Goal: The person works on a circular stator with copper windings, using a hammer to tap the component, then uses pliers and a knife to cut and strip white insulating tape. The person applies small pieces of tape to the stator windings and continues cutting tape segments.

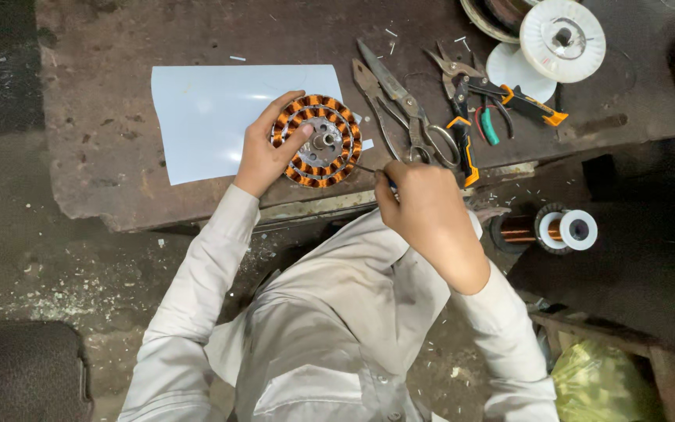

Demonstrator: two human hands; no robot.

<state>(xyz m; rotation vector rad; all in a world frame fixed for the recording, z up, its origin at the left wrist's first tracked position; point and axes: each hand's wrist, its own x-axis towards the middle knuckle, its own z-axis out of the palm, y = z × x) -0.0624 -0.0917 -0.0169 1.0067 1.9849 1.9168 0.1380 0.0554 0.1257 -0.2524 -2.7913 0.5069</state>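
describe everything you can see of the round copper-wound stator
The round stator wound with orange copper coils lies flat on a white sheet at the edge of a worn dark workbench. Two rings of coils surround a grey metal hub with a centre hole. The left hand grips its left rim, thumb on top.

A crumpled yellow-green plastic bag [599, 383] lies at the lower right, under the bench.

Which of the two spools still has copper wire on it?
The small spool lying on its side, right of the right hand: copper winding shows. The big white spool at the bench's top right shows none.
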